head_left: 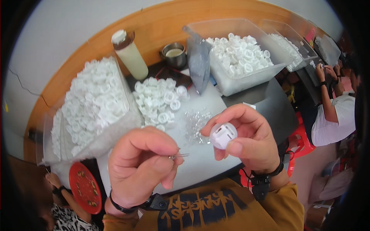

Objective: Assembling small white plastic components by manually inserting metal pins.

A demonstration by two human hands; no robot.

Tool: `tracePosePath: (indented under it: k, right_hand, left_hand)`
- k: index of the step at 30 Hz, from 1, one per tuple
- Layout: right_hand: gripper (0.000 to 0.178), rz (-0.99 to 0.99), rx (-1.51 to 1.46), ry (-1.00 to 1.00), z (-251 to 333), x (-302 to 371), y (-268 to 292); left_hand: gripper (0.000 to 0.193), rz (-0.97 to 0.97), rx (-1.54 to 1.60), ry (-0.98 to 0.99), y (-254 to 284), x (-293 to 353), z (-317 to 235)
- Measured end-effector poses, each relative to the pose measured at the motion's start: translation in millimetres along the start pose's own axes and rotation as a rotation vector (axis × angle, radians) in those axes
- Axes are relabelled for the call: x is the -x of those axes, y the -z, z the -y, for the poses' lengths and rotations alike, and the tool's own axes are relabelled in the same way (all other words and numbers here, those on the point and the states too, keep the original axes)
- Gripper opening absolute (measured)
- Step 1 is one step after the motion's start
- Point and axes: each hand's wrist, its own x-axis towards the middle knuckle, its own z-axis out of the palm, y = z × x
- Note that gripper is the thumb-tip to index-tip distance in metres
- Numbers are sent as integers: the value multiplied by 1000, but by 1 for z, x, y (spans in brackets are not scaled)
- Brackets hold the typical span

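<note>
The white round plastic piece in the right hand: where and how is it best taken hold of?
Probably by its round rim, coming from the person's right, as the right hand does with thumb and fingers. The white round plastic piece turns its raised, slotted block toward the camera, so an edge grip would leave those slots uncovered on the side facing the left hand.
</note>
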Motion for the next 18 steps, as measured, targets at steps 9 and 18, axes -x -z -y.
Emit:
tracePosePath:
  k: [9,18]
  right_hand:
    - [39,-24,-148,1,-21,-25,18]
    - [43,-34,-160,-89,-38,-43,23]
  left_hand:
    - [13,-44,49,68,14,-12,27]
    - [19,-114,-87,11,38,-14,45]
